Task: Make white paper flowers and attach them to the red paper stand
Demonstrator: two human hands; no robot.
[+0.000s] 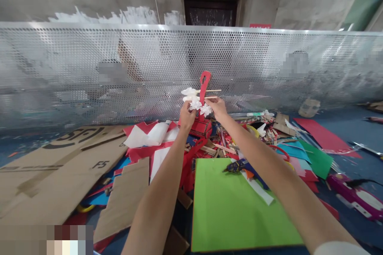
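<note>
Both my hands are stretched forward over the craft pile, at a red cardboard stand (204, 85) with a curled top and a red base (200, 128). My left hand (187, 115) is closed in a pinch at a white paper flower (195, 104). Fingers of my right hand (218, 107) close beside the upright, at a second white flower (206, 110). Two thin wooden sticks with white tips (189, 91) cross the upright above the hands. The exact fingertip contact is too small to make out.
A green board (227, 215) carries a glue gun (236, 166). Flat brown cardboard (68, 167) spreads at left. Red and white paper scraps (149, 134) lie around the stand. A purple device (356, 197) is at right. A perforated metal barrier (149, 59) stands behind.
</note>
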